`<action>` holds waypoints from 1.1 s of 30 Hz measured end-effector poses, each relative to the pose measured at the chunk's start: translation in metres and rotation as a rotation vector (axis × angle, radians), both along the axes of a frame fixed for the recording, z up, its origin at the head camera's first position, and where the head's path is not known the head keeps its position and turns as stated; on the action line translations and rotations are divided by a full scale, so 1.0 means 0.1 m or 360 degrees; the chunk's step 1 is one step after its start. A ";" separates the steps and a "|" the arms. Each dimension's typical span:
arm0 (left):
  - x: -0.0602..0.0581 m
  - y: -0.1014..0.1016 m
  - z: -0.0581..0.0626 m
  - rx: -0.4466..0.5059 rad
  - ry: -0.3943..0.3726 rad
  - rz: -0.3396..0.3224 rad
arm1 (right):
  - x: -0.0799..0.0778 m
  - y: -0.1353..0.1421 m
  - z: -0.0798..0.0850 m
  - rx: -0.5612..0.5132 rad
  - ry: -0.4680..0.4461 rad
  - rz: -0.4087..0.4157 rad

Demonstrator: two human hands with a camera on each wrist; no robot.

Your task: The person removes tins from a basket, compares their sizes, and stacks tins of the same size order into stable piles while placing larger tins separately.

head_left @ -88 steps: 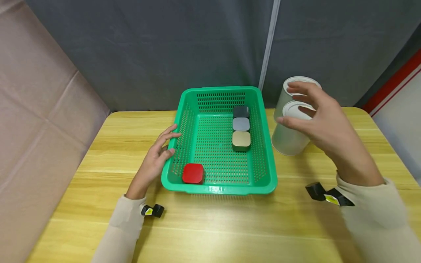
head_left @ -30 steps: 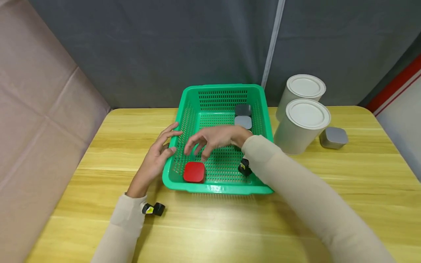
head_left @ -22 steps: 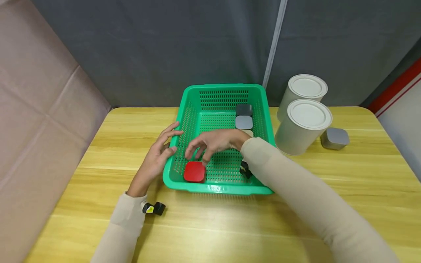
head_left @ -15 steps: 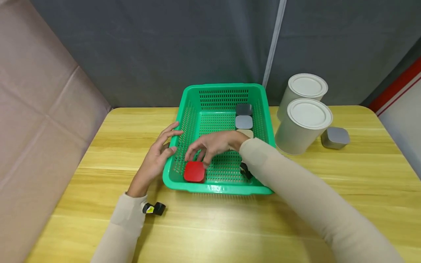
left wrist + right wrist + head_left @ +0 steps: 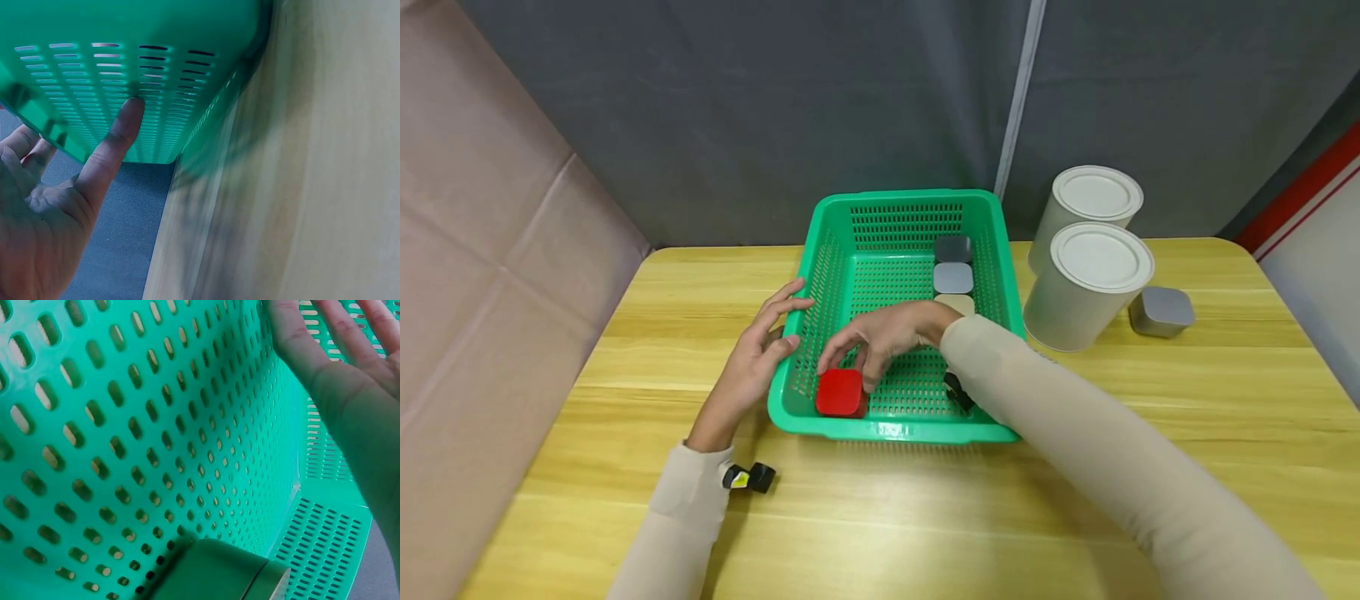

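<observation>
A green perforated basket [image 5: 895, 431] stands on the wooden table. My left hand [image 5: 752, 362] rests against its left rim with fingers loosely extended; in the left wrist view one straight digit [image 5: 115, 147] touches the outer wall. Inside the basket, at the near left corner, my right hand [image 5: 887, 333] pinches a small red square tin [image 5: 839, 392], thumb on the right side and fingers at the back. The right wrist view shows the hand [image 5: 356, 381] but not the red tin. A green-sided tin with a pale gold lid [image 5: 955, 305] sits near the right wrist.
Along the basket's right wall, a grey tin [image 5: 953, 278] and a black tin [image 5: 952, 248] line up behind the gold-lidded one. Two tall white-lidded canisters [image 5: 1093, 258] stand right of the basket. Another grey tin [image 5: 1163, 307] lies beyond them. A dark curtain [image 5: 775, 125] hangs behind.
My right hand has moved from above the canisters into the basket, lowered onto the red tin and taken hold of it. The left hand has stayed at the rim.
</observation>
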State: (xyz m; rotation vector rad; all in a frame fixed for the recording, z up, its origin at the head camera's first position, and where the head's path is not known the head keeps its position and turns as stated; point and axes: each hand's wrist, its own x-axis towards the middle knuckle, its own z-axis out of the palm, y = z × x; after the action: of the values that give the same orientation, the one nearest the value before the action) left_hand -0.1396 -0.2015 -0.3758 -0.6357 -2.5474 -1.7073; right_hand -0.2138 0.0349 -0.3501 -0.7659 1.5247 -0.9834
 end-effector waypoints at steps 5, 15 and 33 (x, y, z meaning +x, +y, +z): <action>0.00 0.00 -0.01 0.0003 0.0003 0.0006 | 0.00 0.01 0.01 0.0016 0.0004 0.0019; 0.00 0.00 -0.01 0.0020 -0.0001 0.0002 | 0.01 0.00 -0.01 0.0060 -0.0029 0.0087; 0.00 0.00 -0.01 0.0022 0.0002 -0.0004 | 0.03 0.00 0.01 0.0085 -0.0023 0.0123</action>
State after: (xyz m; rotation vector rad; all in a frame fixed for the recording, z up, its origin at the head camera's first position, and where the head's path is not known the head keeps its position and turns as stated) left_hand -0.1400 -0.2014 -0.3767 -0.6391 -2.5332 -1.7230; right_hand -0.2108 0.0346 -0.3496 -0.7724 1.4921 -0.8861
